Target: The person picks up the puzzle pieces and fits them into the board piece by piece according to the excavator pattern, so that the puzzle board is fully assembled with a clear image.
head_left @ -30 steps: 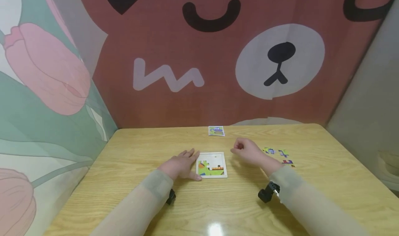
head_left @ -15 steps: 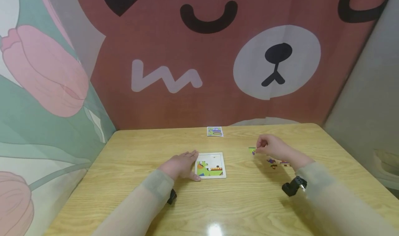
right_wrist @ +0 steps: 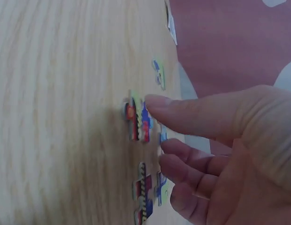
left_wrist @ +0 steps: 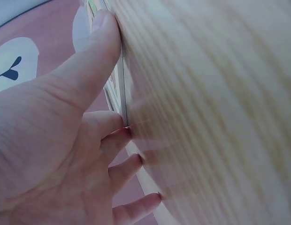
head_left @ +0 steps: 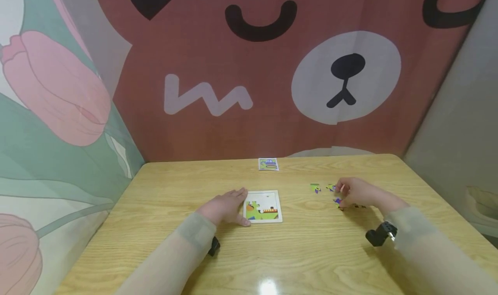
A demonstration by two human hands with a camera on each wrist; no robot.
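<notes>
A white square puzzle tray (head_left: 264, 199) lies in the middle of the head view, its lower part filled with green and orange pieces. My left hand (head_left: 225, 207) rests along its left side with fingers spread, the thumb (left_wrist: 106, 28) against the near corner. My right hand (head_left: 355, 192) is low over loose jigsaw pieces on the right. Its thumb touches a purple and red jigsaw piece (right_wrist: 144, 123) on the table, while the visible fingers stay apart from the thumb. A green jigsaw piece (head_left: 315, 188) and another jigsaw piece (head_left: 330, 187) lie just left of this hand.
A small picture card (head_left: 268, 164) lies near the back edge of the wooden table (head_left: 264, 251). More pieces, among them a striped jigsaw piece (right_wrist: 143, 192), are partly hidden by my right hand. A wall with a bear print (head_left: 202, 135) stands behind.
My right hand has moved right, from beside the tray to the loose pieces, and come down among them. The green piece at the left now shows fully. My left hand stays at the tray.
</notes>
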